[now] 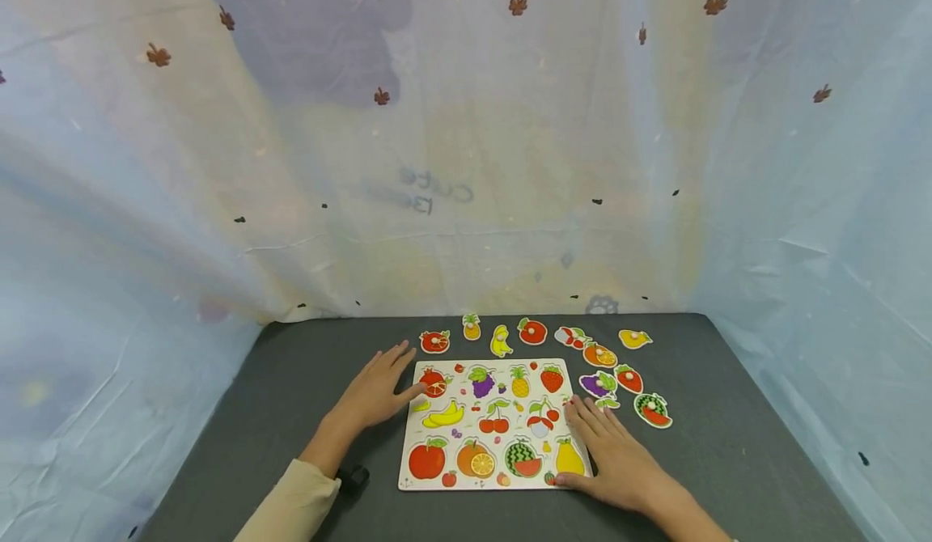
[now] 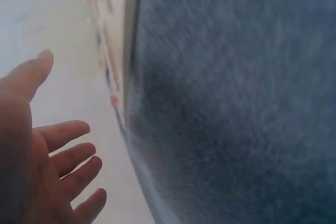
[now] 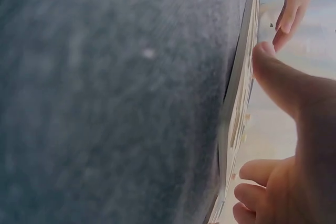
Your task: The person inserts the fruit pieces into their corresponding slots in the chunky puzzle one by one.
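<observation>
A white fruit puzzle board (image 1: 466, 421) lies flat on the dark table, printed with an apple, bananas, cherries, a watermelon and other fruit. My left hand (image 1: 374, 388) is at its upper left edge, fingers straight and spread, the thumb tip over the pomegranate picture. In the left wrist view the same hand (image 2: 52, 156) shows loose, parted fingers with nothing in them. Along the board's right edge lies my right hand (image 1: 615, 461), its fingers extended and its thumb at the lower right corner. The right wrist view shows that hand (image 3: 294, 140) beside the board's edge (image 3: 239, 103).
Loose fruit pieces lie behind the board: a pomegranate (image 1: 434, 342), a pineapple (image 1: 472, 328), bananas (image 1: 501, 340) and an apple (image 1: 532, 332). Further right are an orange (image 1: 600, 355), grapes (image 1: 598, 384), a strawberry (image 1: 629, 378), a watermelon (image 1: 653, 410) and others. A pale curtain (image 1: 466, 162) surrounds the table.
</observation>
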Demonstrator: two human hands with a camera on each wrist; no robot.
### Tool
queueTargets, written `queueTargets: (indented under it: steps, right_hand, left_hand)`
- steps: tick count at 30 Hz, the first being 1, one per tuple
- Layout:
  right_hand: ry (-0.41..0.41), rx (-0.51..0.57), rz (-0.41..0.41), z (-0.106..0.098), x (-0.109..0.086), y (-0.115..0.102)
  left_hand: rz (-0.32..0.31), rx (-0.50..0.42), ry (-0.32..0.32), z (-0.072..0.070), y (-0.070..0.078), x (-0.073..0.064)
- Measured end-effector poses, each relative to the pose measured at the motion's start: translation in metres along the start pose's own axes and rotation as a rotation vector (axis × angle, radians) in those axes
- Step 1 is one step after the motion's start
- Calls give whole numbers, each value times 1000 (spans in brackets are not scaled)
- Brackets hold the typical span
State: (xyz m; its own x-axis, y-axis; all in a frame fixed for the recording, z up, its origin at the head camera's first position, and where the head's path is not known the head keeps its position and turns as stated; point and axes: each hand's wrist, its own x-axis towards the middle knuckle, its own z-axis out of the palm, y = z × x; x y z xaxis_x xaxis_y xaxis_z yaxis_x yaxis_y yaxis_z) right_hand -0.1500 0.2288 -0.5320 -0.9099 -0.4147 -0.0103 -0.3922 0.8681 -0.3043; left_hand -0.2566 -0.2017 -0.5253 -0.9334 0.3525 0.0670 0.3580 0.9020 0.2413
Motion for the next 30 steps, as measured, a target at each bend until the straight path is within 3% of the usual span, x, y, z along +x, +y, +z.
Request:
queueTargets:
  steps: [7,22,30]
  right_hand:
    - [-35,32,15,1,2,-4]
    - [-80,47,28,-2,3,-8]
    - [-81,37,42,0,5,-7]
  left_hand:
    - [-52,-10,-9,5,-4,19]
    - [-46,-50,36,9,0,55]
    - [-76,-55,67,16,2,73]
